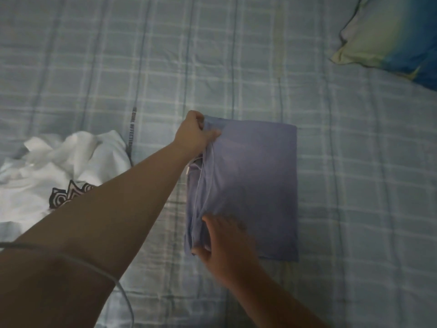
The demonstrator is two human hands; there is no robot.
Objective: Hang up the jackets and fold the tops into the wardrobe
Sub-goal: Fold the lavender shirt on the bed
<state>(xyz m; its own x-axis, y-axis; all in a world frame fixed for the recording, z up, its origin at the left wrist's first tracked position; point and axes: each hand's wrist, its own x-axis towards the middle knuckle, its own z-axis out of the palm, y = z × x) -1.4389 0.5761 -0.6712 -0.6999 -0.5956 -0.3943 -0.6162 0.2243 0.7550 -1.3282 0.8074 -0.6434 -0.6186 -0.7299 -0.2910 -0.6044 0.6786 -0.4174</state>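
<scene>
Your left hand point(196, 133) pinches the far left corner of the folded lavender fabric top point(255, 185), which lies flat as a rectangle on the pale blue checked bed sheet point(354, 185). Your right hand point(224, 242), blurred, grips the top's near left edge, with the thumb under the layers. A crumpled white garment with a black print point(59, 166) lies well to the left.

Bed sheet point(354, 162): pale blue-grey plaid with white and darker lines, lightly creased, filling the whole view.
Pillow point(390, 36): at 2 o'clock, lying on the sheet, cream fading to deep blue, dark piped edge, cut off by the frame.
Cable point(123, 292): thin, grey, blurred, at 8 o'clock.
Light: dim, bluish, even.
</scene>
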